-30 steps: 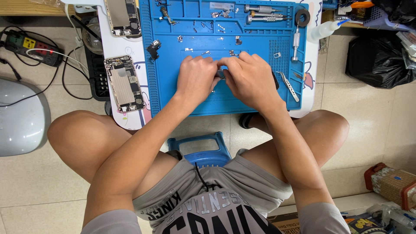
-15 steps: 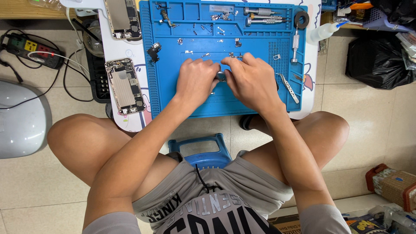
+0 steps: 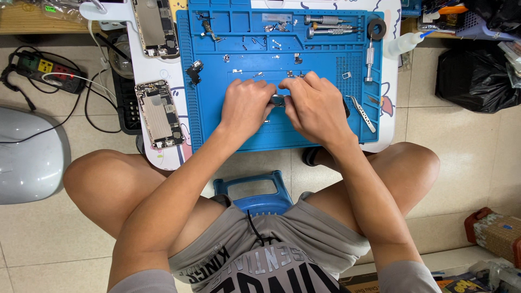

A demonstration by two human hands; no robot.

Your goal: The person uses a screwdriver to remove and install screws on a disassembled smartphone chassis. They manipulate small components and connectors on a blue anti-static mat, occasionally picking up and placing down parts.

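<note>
1. The person sits on a low blue stool [image 3: 255, 190] with knees spread, both hands out over a blue work mat [image 3: 325, 70] that lies on a small white table [image 3: 168, 70].
2. The left hand [image 3: 244, 106] and the right hand [image 3: 316, 106] meet at the middle of the mat, fingertips close together.
3. Between them sits a small metal part [image 3: 278, 100]. The fingers of both hands are pinched shut on it, the left from the left side, the right from the right. Most of the part is hidden, so its kind cannot be told.
4. Just right of the right hand, a pair of tweezers [image 3: 362, 113] lies on the mat, untouched.
5. On the far edge of the mat, screwdrivers [image 3: 325, 24] lie in the tray slots, with a dark ring of tape [image 3: 376, 28] to their right. Tiny screws and brackets are scattered across the far half.
6. Left of the mat, on the white table, lies an opened phone body [image 3: 158, 114], its insides up. A second phone shell [image 3: 156, 27] lies farther away.
7. On the floor at far left there is a power strip [image 3: 46, 70] with cables, and nearer a grey rounded cover [image 3: 30, 157].
8. At far right, a black bag [image 3: 477, 76] rests on the tiles.
</note>
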